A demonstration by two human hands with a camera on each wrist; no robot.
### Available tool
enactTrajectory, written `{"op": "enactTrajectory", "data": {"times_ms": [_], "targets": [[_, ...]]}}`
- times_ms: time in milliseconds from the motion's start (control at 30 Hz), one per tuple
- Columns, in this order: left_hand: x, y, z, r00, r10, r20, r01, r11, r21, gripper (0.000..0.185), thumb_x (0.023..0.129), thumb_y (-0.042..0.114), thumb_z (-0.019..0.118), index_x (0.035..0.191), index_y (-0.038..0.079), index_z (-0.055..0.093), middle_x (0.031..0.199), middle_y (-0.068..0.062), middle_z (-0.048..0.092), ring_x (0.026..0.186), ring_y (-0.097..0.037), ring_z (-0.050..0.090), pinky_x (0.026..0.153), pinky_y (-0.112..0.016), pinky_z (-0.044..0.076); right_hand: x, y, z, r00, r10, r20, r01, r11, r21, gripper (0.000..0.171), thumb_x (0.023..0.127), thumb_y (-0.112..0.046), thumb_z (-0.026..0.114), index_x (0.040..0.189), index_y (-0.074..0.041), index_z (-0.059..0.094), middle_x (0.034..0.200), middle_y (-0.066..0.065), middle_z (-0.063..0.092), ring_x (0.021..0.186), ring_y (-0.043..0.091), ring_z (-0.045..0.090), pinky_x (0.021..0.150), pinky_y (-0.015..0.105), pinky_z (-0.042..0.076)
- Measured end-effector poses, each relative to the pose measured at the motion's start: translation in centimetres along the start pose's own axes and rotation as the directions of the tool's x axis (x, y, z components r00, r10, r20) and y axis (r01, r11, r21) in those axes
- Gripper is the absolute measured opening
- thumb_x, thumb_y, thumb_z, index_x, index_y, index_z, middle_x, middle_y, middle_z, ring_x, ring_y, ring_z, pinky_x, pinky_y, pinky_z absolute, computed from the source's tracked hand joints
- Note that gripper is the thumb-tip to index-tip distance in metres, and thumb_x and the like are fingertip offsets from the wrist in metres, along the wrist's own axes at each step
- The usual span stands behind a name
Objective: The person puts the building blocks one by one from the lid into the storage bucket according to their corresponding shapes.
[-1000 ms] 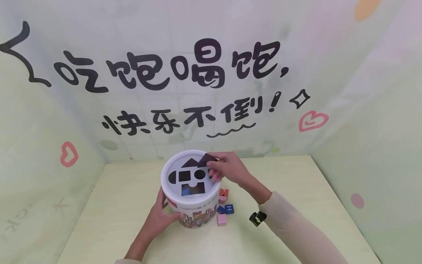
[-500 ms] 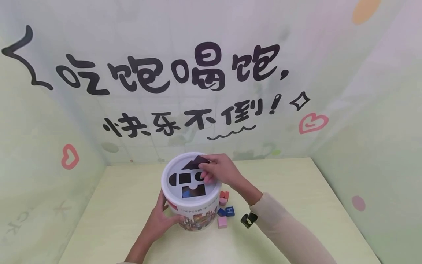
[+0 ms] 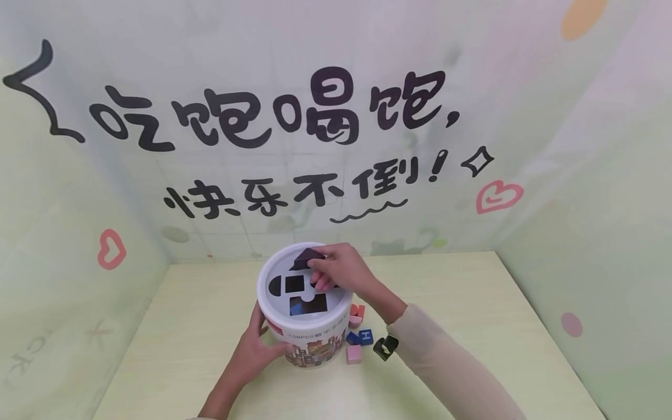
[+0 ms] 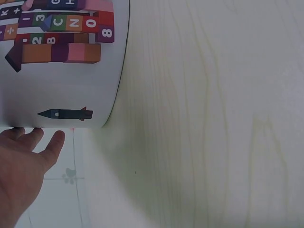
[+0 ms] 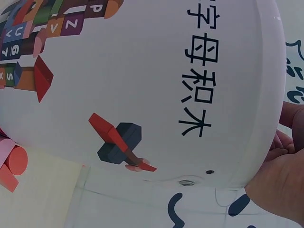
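A round white block bucket [image 3: 315, 341], printed with coloured blocks, stands on the table. Its lid [image 3: 280, 306] has shaped holes, among them a square, a half-round and a larger notched one. My left hand [image 3: 252, 353] grips the bucket's left side, thumb at the front; in the left wrist view its fingers [image 4: 50, 152] reach past the wall. Over the lid's far part, my right hand [image 3: 341, 269] pinches a dark triangular block [image 3: 305, 256] right at the triangular hole. That block is hidden in the right wrist view, where the bucket wall [image 5: 142, 80] fills most of the picture.
Right of the bucket lie a pink block [image 3: 354, 354], a blue block marked H [image 3: 366, 336], another blue block [image 3: 353, 337] and some red-orange pieces [image 3: 359, 311]. Printed walls [image 3: 294, 233] enclose the pale wooden table [image 3: 451, 326].
My right hand has moved left across the lid with the triangular block, from its right edge to over the triangular hole. My left hand keeps its grip on the bucket.
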State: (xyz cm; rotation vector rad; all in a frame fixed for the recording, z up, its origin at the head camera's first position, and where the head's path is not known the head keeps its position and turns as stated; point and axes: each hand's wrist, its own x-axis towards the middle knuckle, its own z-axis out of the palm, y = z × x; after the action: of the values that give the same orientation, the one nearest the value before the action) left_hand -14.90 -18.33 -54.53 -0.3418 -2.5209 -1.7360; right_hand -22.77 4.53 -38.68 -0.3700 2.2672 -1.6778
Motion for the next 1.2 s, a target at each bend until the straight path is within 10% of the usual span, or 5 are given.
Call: {"op": "enactTrajectory", "data": {"times_ms": [1200], "targets": [[0.1, -0.2, 0.1, 1.0, 0.017, -0.008, -0.017, 1.0, 0.017, 0.123, 0.069, 0.021, 0.089, 0.155, 0.039, 0.004, 0.161, -0.008, 0.023, 0.143, -0.041, 0.027, 0.104, -0.063, 0.039, 0.9, -0.5, 1.3, 0.994, 0.042, -0.1, -0.058, 0.986, -0.159, 0.029, 0.093, -0.015, 0.065, 0.122, -0.011, 0.068, 0.059, 0.006, 0.065, 0.047, 0.014, 0.063, 0.049, 0.029, 0.058]]}}
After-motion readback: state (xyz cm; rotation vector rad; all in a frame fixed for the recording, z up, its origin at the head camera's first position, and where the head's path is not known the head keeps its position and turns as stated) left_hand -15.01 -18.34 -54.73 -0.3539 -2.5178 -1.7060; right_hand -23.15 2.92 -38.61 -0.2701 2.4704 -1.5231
